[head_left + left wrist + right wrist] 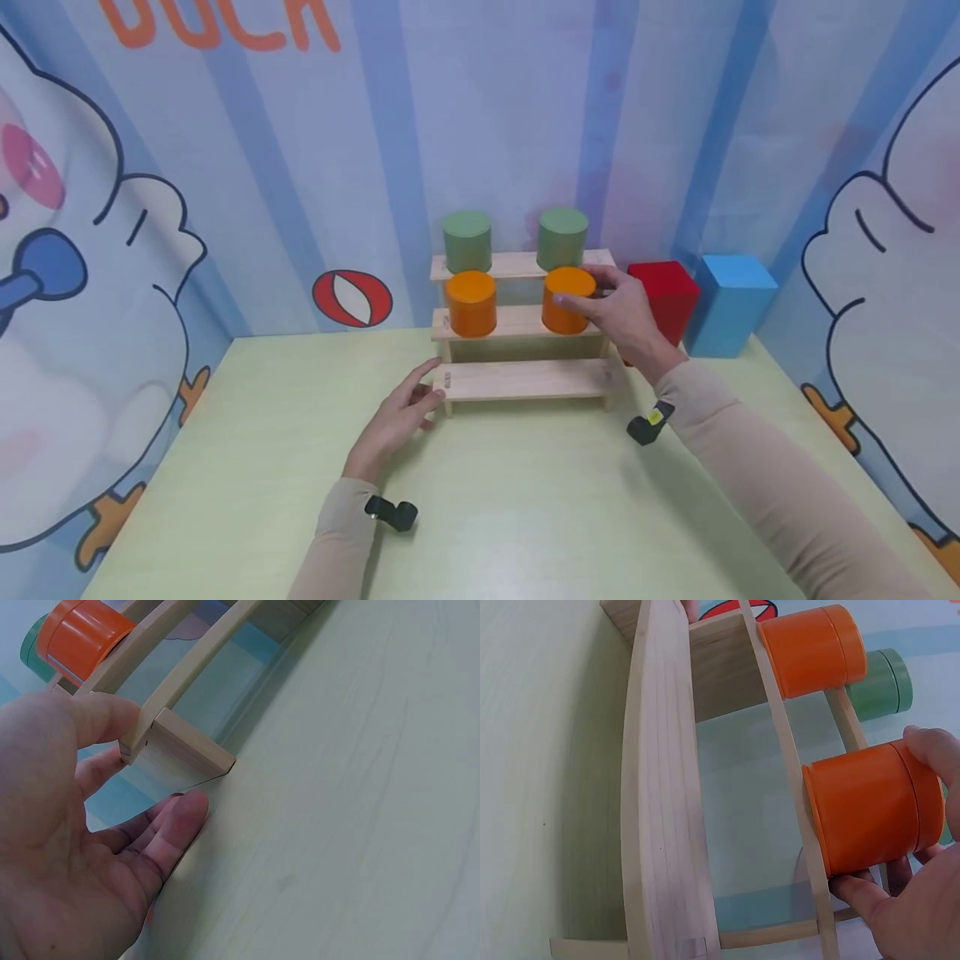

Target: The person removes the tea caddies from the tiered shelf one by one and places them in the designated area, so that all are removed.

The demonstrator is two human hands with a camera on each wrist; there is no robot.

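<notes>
A three-step wooden display stand (525, 380) stands against the back wall. My right hand (628, 315) grips an orange canister (871, 810) on the right of the middle step, thumb at its front and fingers round its far side. Left of it on that step is a second orange canister (471, 305). Two green canisters, one on the left (467, 243) and one on the right (562, 240), stand on the top step. My left hand (397, 417) touches the left end of the bottom step, with its thumb and a finger at the wood (142, 742).
A red box (666, 296) and a taller light blue box (729, 307) stand right of the stand, behind my right hand. The pale table (510, 500) stretches in front. Printed cloth walls (495, 108) enclose the back and both sides.
</notes>
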